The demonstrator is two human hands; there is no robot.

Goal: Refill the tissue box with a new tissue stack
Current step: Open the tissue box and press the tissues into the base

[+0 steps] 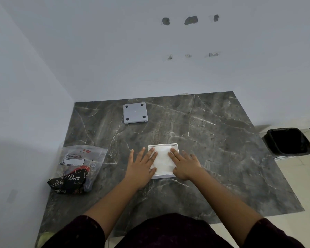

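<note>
A square white tissue box (175, 145) lies open on the dark marble table, filled with a white tissue stack (162, 161). My left hand (141, 167) rests flat with its fingertips on the stack's left side. My right hand (184, 164) lies flat on the stack's right side, fingers spread. Neither hand grips anything. The box's grey bottom panel (135, 113), with dark round feet at its corners, lies apart at the table's far side. A clear plastic tissue packet (77, 169) printed with dark and red graphics sits at the table's left edge.
The marble table (213, 140) stands in a corner, with white walls behind and to the left. A black waste bin (288, 142) stands on the tiled floor past the table's right edge.
</note>
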